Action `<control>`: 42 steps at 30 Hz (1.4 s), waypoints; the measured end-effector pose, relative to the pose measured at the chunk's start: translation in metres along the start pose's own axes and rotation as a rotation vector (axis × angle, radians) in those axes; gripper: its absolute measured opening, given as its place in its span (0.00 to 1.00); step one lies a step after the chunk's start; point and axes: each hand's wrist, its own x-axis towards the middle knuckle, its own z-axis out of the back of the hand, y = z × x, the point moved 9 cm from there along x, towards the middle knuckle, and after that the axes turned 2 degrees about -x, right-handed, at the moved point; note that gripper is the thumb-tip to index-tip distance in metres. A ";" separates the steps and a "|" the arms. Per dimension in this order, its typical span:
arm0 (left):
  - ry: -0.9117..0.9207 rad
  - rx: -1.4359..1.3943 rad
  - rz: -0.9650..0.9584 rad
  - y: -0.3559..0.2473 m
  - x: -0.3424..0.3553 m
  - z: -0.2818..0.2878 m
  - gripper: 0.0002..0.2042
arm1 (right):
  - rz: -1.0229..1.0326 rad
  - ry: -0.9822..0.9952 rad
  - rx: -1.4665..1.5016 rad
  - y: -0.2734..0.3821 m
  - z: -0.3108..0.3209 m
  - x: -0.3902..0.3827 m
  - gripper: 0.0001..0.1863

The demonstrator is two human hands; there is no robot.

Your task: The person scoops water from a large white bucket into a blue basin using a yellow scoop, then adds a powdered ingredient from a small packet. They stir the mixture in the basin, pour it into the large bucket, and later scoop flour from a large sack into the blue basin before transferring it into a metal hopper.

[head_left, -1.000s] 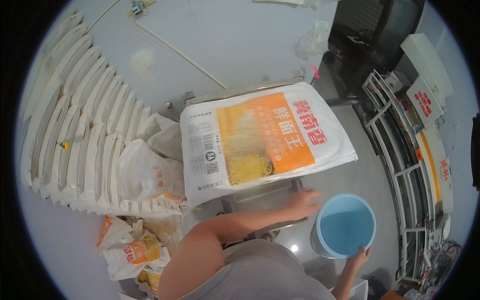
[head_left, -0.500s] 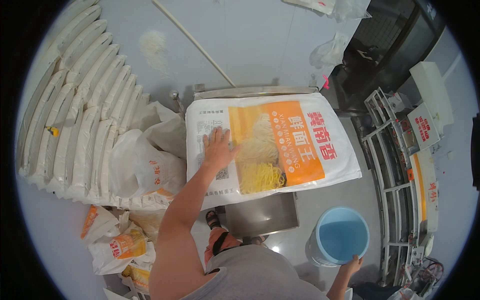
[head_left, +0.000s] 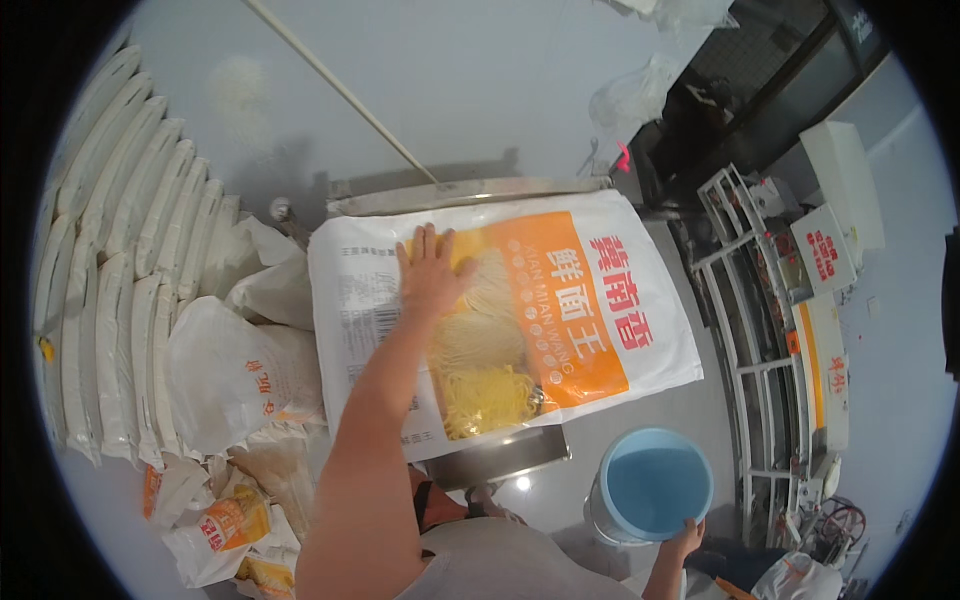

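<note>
A large white flour sack (head_left: 480,330) with an orange panel and a picture of noodles lies flat in front of me. My left hand (head_left: 432,272) rests on it, palm down with fingers apart, near the far edge of the picture. Beneath the sack stands a steel box or stand (head_left: 510,458), mostly covered. At the lower right, my right hand (head_left: 686,539) grips the near rim of a light blue bucket (head_left: 653,484). The bucket is upright, and its inside looks plain blue; whether it holds liquid I cannot tell.
Stacked white sacks (head_left: 120,230) line the left side, with a crumpled white sack (head_left: 235,375) beside them. Several emptied sacks (head_left: 235,525) lie lower left. A metal-framed machine (head_left: 745,370) stands at the right. A thin pole (head_left: 340,85) leans on the far wall.
My view has shifted, so the sack and bucket sit further left. My left hand has slid right and away from me across the sack. The right hand still holds the bucket rim.
</note>
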 end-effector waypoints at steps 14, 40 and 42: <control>0.090 0.035 0.060 0.006 0.000 0.004 0.41 | -0.072 0.111 0.044 0.001 -0.047 -0.009 0.33; 0.081 -0.363 -0.424 -0.141 -0.173 0.044 0.28 | -0.064 0.247 0.408 0.011 0.060 0.007 0.33; 0.063 -0.290 -0.512 -0.160 -0.241 0.063 0.33 | -0.095 0.261 0.462 0.022 0.060 -0.028 0.31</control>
